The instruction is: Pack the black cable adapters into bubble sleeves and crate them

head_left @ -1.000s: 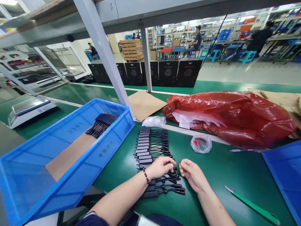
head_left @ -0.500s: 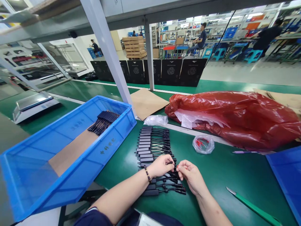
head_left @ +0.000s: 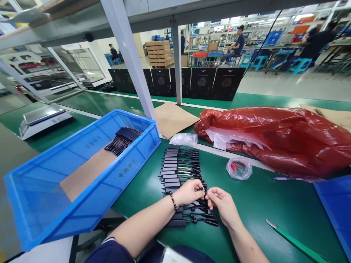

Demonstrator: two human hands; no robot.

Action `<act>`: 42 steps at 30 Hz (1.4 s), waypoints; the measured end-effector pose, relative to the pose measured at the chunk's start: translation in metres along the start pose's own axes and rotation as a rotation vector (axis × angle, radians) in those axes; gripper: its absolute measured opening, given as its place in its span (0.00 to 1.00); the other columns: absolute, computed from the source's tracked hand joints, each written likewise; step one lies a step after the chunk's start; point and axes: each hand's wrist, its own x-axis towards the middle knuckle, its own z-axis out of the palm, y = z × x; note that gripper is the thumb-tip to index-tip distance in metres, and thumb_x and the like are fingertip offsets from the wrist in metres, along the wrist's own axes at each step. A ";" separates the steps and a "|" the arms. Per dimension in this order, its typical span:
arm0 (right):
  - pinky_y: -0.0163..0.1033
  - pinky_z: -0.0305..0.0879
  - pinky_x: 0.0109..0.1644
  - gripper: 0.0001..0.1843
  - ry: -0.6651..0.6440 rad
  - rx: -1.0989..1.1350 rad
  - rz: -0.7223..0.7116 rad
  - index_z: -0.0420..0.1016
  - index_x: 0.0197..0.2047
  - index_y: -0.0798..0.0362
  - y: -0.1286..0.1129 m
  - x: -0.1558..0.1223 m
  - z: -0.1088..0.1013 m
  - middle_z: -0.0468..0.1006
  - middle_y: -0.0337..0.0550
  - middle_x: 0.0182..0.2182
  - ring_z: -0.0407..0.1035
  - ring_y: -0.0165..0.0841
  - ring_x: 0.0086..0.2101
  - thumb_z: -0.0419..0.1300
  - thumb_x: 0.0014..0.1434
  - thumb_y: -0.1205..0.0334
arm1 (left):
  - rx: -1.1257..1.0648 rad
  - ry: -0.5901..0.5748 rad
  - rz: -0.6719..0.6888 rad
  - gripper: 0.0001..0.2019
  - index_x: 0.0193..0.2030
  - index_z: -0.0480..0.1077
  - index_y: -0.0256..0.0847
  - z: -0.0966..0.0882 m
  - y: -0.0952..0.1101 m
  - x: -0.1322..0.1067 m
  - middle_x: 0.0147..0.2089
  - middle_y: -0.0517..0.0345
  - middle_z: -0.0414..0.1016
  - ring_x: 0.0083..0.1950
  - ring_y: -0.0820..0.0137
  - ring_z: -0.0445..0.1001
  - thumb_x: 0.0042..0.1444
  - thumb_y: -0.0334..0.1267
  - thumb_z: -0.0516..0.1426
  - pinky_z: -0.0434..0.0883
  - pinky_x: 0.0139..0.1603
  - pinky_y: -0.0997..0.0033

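Your left hand (head_left: pixel 189 192) pinches a black lead (head_left: pixel 201 189) between thumb and fingers, and your right hand (head_left: pixel 221 203) closes its fingertips on a small red piece (head_left: pixel 206 194) just beside it; whether the two touch, I cannot tell. Both hands are over the row of cables (head_left: pixel 171 166), between the blue bin (head_left: pixel 109 190) and the knife (head_left: pixel 296 241).

Holding left hand (head_left: pixel 190 193) and right hand (head_left: pixel 221 204) close together, almost meeting

Pinching with thumbs (head_left: pixel 215 199) and curled fingers (head_left: pixel 196 183), slanting bare forearms (head_left: pixel 146 224) inward from both sides
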 end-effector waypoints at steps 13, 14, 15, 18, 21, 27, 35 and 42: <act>0.27 0.37 0.15 0.22 -0.072 0.050 0.078 0.62 0.21 0.54 0.002 0.000 0.005 0.60 0.29 0.14 0.43 0.17 0.13 0.65 0.39 0.46 | -0.010 -0.106 -0.020 0.11 0.24 0.62 0.37 -0.003 0.006 -0.004 0.18 0.65 0.65 0.20 0.80 0.60 0.44 0.41 0.59 0.57 0.23 0.78; 0.27 0.38 0.15 0.22 -0.064 0.049 0.080 0.63 0.22 0.55 0.001 0.000 0.005 0.61 0.30 0.14 0.44 0.17 0.13 0.66 0.39 0.46 | -0.016 -0.111 -0.022 0.10 0.24 0.62 0.37 -0.003 0.007 -0.004 0.18 0.66 0.65 0.19 0.80 0.59 0.44 0.40 0.58 0.57 0.23 0.78; 0.27 0.39 0.15 0.21 -0.055 0.043 0.077 0.64 0.22 0.55 0.001 0.001 0.005 0.62 0.31 0.14 0.45 0.17 0.13 0.66 0.39 0.47 | -0.022 -0.110 -0.024 0.09 0.24 0.62 0.37 -0.003 0.008 -0.005 0.18 0.66 0.65 0.19 0.81 0.58 0.44 0.39 0.57 0.57 0.23 0.78; 0.28 0.46 0.16 0.18 -0.006 0.060 0.050 0.70 0.24 0.57 0.000 0.003 -0.001 0.64 0.32 0.13 0.51 0.19 0.14 0.66 0.39 0.50 | -0.035 -0.099 -0.033 0.04 0.27 0.64 0.37 -0.002 0.010 -0.005 0.17 0.67 0.64 0.18 0.82 0.56 0.46 0.36 0.55 0.56 0.22 0.79; 0.29 0.52 0.18 0.19 0.077 0.151 0.045 0.73 0.28 0.57 -0.002 0.005 -0.008 0.71 0.37 0.18 0.56 0.21 0.15 0.69 0.34 0.53 | -0.030 -0.090 -0.048 0.05 0.29 0.66 0.37 -0.001 0.010 -0.004 0.17 0.66 0.64 0.17 0.81 0.57 0.47 0.36 0.53 0.56 0.21 0.79; 0.29 0.53 0.17 0.17 0.137 0.209 0.025 0.70 0.24 0.56 -0.006 0.007 -0.016 0.73 0.38 0.20 0.57 0.21 0.15 0.69 0.36 0.54 | 0.116 0.030 0.110 0.09 0.30 0.72 0.36 -0.002 0.010 -0.004 0.31 0.56 0.72 0.35 0.72 0.69 0.49 0.39 0.54 0.64 0.38 0.72; 0.28 0.52 0.17 0.17 0.041 0.087 -0.002 0.71 0.24 0.57 -0.006 0.001 -0.006 0.70 0.36 0.18 0.56 0.21 0.15 0.68 0.38 0.52 | -0.011 -0.018 -0.046 0.07 0.35 0.65 0.37 -0.003 0.006 -0.004 0.19 0.66 0.65 0.17 0.79 0.61 0.47 0.34 0.51 0.59 0.19 0.79; 0.29 0.50 0.16 0.20 0.021 -0.066 0.003 0.68 0.21 0.56 -0.001 -0.001 0.004 0.70 0.37 0.16 0.54 0.21 0.13 0.65 0.40 0.47 | 0.010 0.007 -0.032 0.03 0.25 0.60 0.38 -0.002 0.003 -0.003 0.19 0.65 0.66 0.18 0.80 0.62 0.43 0.30 0.53 0.59 0.18 0.81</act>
